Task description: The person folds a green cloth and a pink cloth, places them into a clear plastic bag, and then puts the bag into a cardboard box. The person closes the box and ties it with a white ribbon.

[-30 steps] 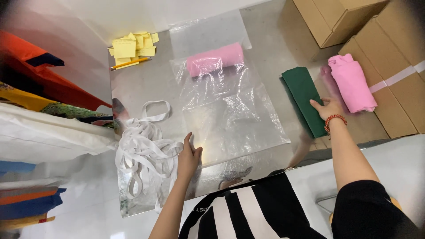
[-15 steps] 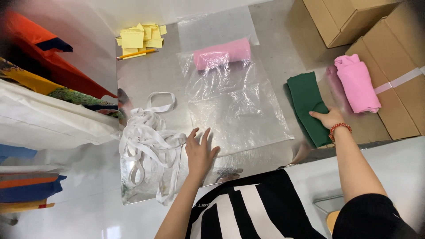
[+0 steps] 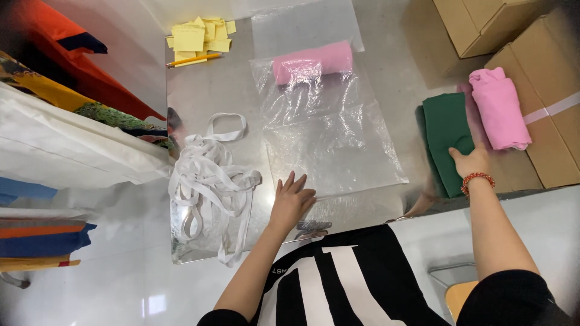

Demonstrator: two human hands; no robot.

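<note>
We log our left hand (image 3: 292, 202) spread flat on slippery clear plastic bag (image 3: 329, 142), right hand (image 3: 470, 162) pinching soft folded green cloth (image 3: 446, 136) at its near edge.

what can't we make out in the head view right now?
- Right hand on the green folded cloth: fingertips hidden over its edge, grip unclear.
- Cardboard boxes: cut off by the top and right edges.
- Pink roll: near end blurred by the crinkled clear plastic bag.
- Left hand: palm contact with the bag hidden under it.
</note>
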